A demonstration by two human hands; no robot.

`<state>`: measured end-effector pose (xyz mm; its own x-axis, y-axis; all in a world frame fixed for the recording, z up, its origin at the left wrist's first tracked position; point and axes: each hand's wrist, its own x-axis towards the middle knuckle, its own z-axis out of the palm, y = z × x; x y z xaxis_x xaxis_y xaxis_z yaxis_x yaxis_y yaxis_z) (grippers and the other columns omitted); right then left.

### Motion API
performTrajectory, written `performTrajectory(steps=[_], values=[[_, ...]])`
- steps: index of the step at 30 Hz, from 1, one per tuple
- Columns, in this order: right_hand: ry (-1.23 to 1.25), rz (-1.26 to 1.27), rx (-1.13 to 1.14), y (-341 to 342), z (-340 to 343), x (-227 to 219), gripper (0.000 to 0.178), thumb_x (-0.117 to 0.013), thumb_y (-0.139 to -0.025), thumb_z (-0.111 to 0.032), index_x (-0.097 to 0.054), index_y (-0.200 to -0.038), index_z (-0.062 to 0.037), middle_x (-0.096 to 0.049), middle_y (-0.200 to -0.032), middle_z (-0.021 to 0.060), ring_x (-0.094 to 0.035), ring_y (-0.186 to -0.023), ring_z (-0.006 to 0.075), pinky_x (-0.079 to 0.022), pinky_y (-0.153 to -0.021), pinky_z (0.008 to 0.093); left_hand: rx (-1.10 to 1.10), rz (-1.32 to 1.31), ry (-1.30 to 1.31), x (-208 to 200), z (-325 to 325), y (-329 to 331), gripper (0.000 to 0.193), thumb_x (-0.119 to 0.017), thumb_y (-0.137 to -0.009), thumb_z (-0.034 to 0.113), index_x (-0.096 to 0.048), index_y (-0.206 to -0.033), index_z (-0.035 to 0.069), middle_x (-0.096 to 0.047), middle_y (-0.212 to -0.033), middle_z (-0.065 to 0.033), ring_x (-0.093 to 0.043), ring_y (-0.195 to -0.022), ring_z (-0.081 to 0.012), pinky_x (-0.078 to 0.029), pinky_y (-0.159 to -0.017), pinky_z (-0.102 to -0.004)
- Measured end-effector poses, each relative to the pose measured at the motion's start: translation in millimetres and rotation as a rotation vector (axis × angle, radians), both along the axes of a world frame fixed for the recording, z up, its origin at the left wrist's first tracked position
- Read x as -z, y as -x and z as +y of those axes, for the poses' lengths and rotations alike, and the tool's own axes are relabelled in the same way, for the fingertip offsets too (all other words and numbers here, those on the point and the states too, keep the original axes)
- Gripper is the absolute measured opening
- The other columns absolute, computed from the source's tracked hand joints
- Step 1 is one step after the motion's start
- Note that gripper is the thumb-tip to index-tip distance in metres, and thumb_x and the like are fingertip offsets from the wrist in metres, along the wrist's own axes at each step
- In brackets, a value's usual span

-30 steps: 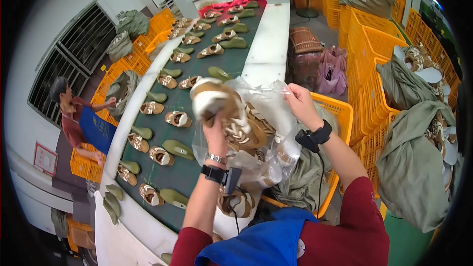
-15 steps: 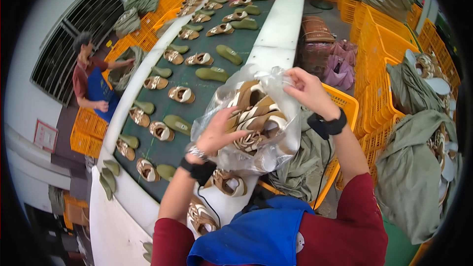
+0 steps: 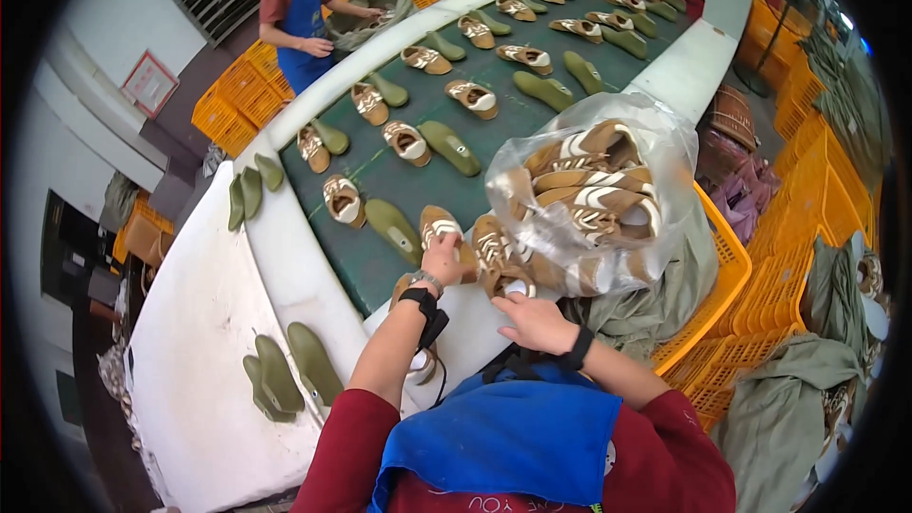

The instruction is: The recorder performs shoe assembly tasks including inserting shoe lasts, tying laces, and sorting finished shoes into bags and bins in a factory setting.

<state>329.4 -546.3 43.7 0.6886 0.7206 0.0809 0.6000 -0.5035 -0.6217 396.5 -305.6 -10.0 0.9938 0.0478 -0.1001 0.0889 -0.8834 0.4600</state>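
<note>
My left hand (image 3: 440, 264) is closed around a brown sneaker with white stripes (image 3: 443, 222) at the near edge of the green work surface. Just right of it, my right hand (image 3: 539, 322) has its fingers at the heel of another brown-and-white sneaker (image 3: 492, 245). A clear plastic bag (image 3: 670, 147) with several such sneakers (image 3: 594, 192) inside stands right beside that shoe, untouched by either hand. Part of another shoe shows beneath my left wrist.
Rows of sneakers (image 3: 407, 142) and green shoe lasts (image 3: 449, 147) cover the green conveyor belt (image 3: 313, 192). More lasts (image 3: 313, 361) lie on the white table (image 3: 199, 342). Yellow crates (image 3: 727, 256) and grey-green cloths stand at right. Across the belt, a person (image 3: 302, 24) handles a cloth-lined crate.
Both hands have left the plastic bag and come down to two sneakers at the near edge. The view has swung left, so the bag appears farther right.
</note>
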Motion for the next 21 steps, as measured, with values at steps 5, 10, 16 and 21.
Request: performTrajectory(steps=[5,10,16,21], values=[[0.083,-0.151,0.188,13,44,48,0.024,-0.054,-0.075,-0.014,-0.054,-0.099,-0.0097,-0.060,-0.080,0.0167,-0.060,-0.069,0.0346,-0.048,-0.060,0.0464,0.204,-0.193,0.137,38,32,54,0.062,-0.066,-0.065,0.014,-0.040,-0.121,0.012,-0.061,-0.093,-0.0219,-0.060,-0.086,-0.0365,-0.047,-0.078,-0.0454],[0.010,-0.069,0.328,14,39,67,0.027,-0.062,-0.071,-0.011,-0.061,-0.098,-0.0077,-0.062,-0.091,0.0166,-0.059,-0.086,0.0344,-0.047,-0.073,0.0422,0.439,0.054,0.006,-19,-21,105,0.042,-0.052,-0.075,0.013,-0.046,-0.117,0.014,-0.063,-0.078,-0.0207,-0.063,-0.073,-0.0353,-0.049,-0.062,-0.0451],[0.149,0.026,0.213,36,52,45,0.028,-0.065,-0.072,-0.010,-0.059,-0.098,-0.0041,-0.060,-0.091,0.0161,-0.058,-0.088,0.0334,-0.047,-0.075,0.0379,0.470,0.031,0.026,-59,11,198,0.044,-0.058,-0.076,0.018,-0.046,-0.117,0.009,-0.061,-0.088,-0.0192,-0.060,-0.080,-0.0339,-0.046,-0.068,-0.0456],[0.062,-0.251,0.289,65,96,-2,0.028,-0.059,-0.075,-0.009,-0.059,-0.103,-0.0071,-0.060,-0.093,0.0145,-0.057,-0.085,0.0347,-0.047,-0.072,0.0396,0.161,-0.113,0.227,-84,137,277,0.049,-0.067,-0.071,0.025,-0.051,-0.116,0.012,-0.062,-0.094,-0.0134,-0.058,-0.088,-0.0320,-0.047,-0.074,-0.0412]])
